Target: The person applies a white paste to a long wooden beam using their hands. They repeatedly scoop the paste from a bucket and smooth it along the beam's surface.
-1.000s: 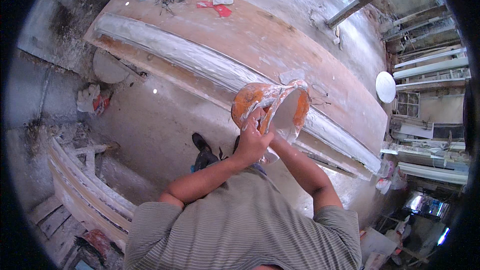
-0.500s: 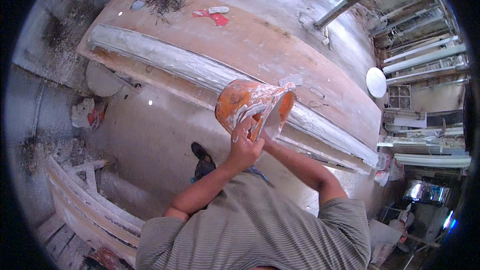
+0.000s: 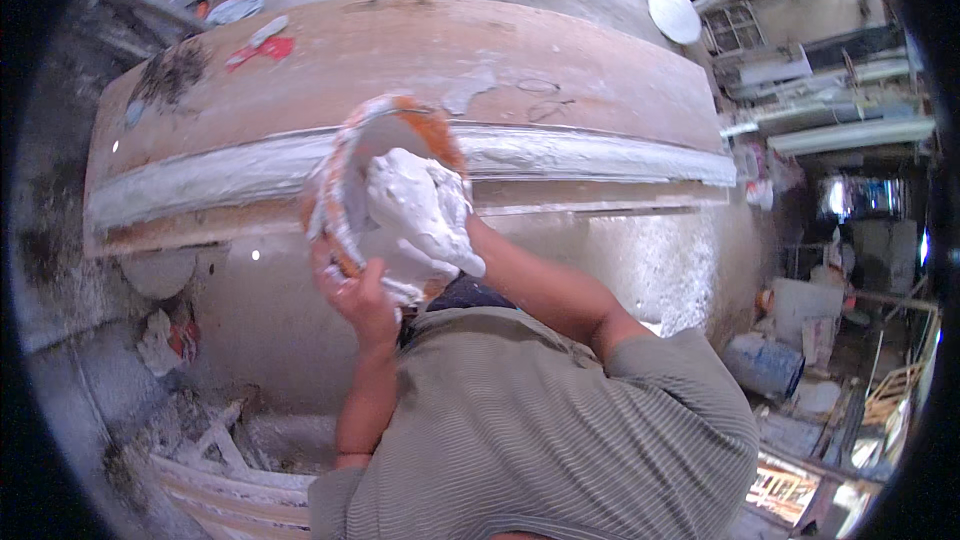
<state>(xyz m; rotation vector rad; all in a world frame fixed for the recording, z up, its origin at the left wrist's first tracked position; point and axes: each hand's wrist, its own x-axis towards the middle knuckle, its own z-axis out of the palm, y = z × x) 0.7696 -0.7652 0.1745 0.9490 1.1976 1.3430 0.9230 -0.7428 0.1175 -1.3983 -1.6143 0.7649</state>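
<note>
An orange bucket [image 3: 435, 132], smeared with white paste, is tipped so its mouth faces me. My left hand [image 3: 358, 292] is closed on the bucket's near left rim, the fingers wet with white. Inside the bucket lies a thick white mass of plaster-like paste [image 3: 412, 195], spilling toward the lower right lip. My right forearm [image 3: 545, 278] reaches to the bucket's right side, where the paste and bucket hide the hand; its fingers do not show. Behind the bucket runs a long white plaster moulding [image 3: 600, 155] along a wooden board [image 3: 620, 70].
On the board lie a red scrap [image 3: 262, 52], a dark tangle of fibres [image 3: 172, 72] and thin wire loops [image 3: 545, 97]. A white round disc [image 3: 674, 15] stands beyond it. A blue drum [image 3: 762, 364] is at the right; curved pale mouldings [image 3: 235, 495] lie lower left.
The bucket has moved left and turned its mouth toward me, bringing the white paste into sight. My left hand moved left with it. The whole view has turned.
</note>
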